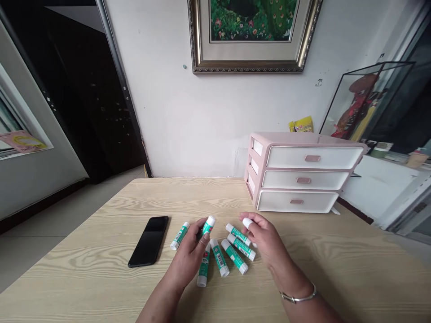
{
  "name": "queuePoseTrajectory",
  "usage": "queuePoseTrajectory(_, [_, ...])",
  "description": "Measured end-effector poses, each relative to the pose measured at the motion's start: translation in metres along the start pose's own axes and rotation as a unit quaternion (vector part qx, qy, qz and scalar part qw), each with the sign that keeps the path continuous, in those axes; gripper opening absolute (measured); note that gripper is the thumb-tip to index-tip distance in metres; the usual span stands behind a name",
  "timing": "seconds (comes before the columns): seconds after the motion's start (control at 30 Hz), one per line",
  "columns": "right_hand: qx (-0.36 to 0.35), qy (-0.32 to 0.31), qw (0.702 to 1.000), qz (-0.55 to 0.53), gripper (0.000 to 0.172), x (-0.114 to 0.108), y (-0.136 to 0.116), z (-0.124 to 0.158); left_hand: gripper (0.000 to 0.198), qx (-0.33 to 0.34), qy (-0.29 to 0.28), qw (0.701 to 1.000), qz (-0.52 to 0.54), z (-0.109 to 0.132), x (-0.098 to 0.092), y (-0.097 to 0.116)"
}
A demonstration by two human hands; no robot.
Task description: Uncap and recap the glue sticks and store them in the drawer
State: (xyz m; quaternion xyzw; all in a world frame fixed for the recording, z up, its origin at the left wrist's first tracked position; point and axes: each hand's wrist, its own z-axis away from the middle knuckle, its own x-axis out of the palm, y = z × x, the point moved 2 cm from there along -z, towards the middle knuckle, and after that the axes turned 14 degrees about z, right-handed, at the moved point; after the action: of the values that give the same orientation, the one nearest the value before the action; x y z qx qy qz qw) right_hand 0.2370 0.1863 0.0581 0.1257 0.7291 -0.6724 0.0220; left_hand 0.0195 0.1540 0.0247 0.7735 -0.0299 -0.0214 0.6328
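Between the thumb and fingers of my left hand, a green and white glue stick is held with its white end up. My right hand pinches a white rounded cap; my fingers hide whether a glue stick is attached to it. Several more glue sticks lie on the table between and below my hands, among them one glue stick in the middle and another glue stick beside it. A further glue stick lies just left of my left hand.
A black phone lies on the wooden table at the left. At the back right stands a pink and white drawer unit, with a yellow packet behind its top. A framed picture hangs on the wall.
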Motion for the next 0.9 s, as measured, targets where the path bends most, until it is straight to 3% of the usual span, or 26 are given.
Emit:
queuePoseTrajectory(0.13, [-0.02,0.01,1.0,-0.012,0.029,0.025,-0.011,-0.01,0.053,-0.048,-0.055,0.991,0.113,-0.005,0.011,0.004])
queuePoseTrajectory(0.27, [-0.074,0.024,0.996,0.044,0.025,0.047,-0.001,-0.014,0.054,-0.068,-0.075,0.984,0.149,0.001,0.016,0.002])
queuePoseTrajectory(0.37, [-0.056,-0.026,0.998,0.017,0.027,0.057,0.014,-0.011,0.056,-0.076,-0.088,0.981,0.156,0.006,0.017,0.002])
queuePoseTrajectory(0.5, [0.0,-0.116,0.99,-0.076,0.039,0.055,0.026,-0.001,0.054,-0.077,-0.081,0.982,0.149,0.009,0.015,0.0])
queuePoseTrajectory(0.67, [-0.035,-0.114,0.99,-0.079,0.044,0.044,0.024,0.007,0.044,-0.037,-0.097,0.987,0.121,0.01,0.015,0.001])
queuePoseTrajectory(0.9, [-0.109,-0.102,0.989,-0.019,0.04,0.041,0.023,0.012,0.051,-0.052,-0.07,0.993,0.081,0.012,0.014,0.001])
